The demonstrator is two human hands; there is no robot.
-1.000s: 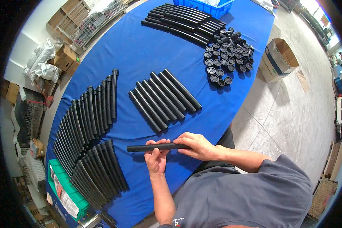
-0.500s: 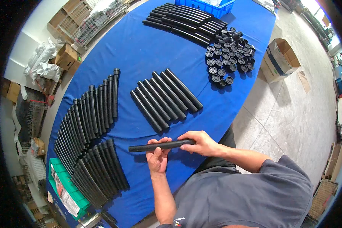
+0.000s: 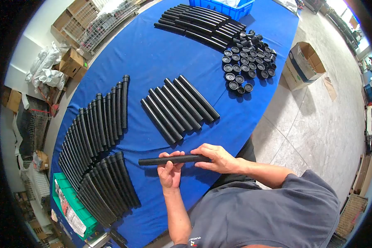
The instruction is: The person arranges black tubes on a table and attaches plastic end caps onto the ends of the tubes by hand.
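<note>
A black tube [image 3: 153,161] lies nearly level across both hands, above the blue cloth near the table's front edge. My left hand [image 3: 170,171] is wrapped round its middle from below, thumb in front. My right hand [image 3: 217,158] grips the right end, which its fingers partly hide. Just beyond the hands, several plain black tubes [image 3: 180,109] lie side by side at a slant. To the left are rows of black tubes with wider ends [image 3: 107,118], and a second group of them [image 3: 109,186] lies nearer.
Black round caps [image 3: 244,64] are clustered at the table's right, beside stacked black tubes [image 3: 200,22] and a blue crate [image 3: 235,10]. A green crate [image 3: 72,206] stands at lower left. An open cardboard box [image 3: 295,68] is on the floor.
My right hand shifted slightly on the tube's end, its fingers first lifting toward the end and then lying over it again. The tube stays in both hands.
</note>
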